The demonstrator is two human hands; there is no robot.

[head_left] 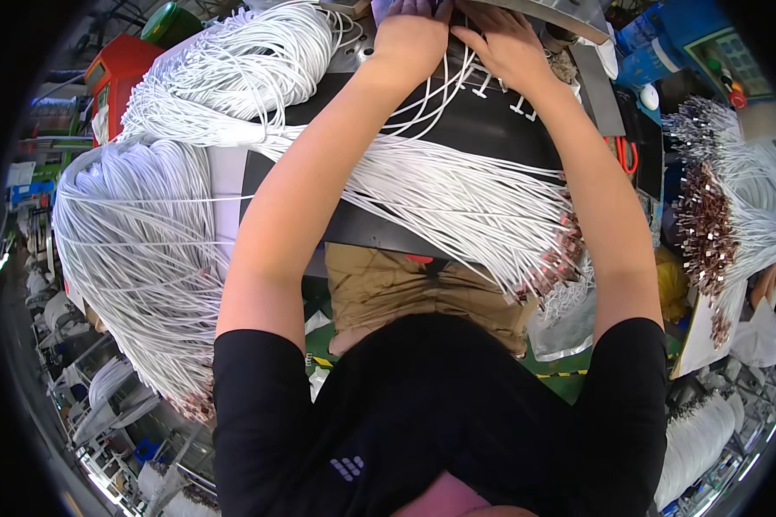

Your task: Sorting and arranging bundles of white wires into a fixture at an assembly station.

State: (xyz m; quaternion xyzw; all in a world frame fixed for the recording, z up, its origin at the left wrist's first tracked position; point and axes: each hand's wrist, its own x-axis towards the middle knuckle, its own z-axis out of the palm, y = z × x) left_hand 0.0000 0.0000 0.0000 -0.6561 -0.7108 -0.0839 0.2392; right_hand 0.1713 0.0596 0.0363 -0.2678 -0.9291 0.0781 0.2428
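Both my arms reach forward over a black work mat (491,121). At the top edge, my left hand (409,34) and my right hand (504,43) sit close together, fingers curled around thin white wires (444,82) beside a metal machine part (569,13). The fingertips are cut off by the frame's top. A thick bundle of white wires (457,198) lies across the mat under my arms, its copper-coloured terminals (556,263) hanging off the right front edge. Small white connector pieces (522,108) lie on the mat near my right wrist.
Large hanks of white wire hang at the left (138,258) and pile up at the upper left (241,69). More wires with copper terminals (707,224) hang at the right. A red box (116,69), a blue machine (690,39) and red-handled scissors (625,151) stand around the mat.
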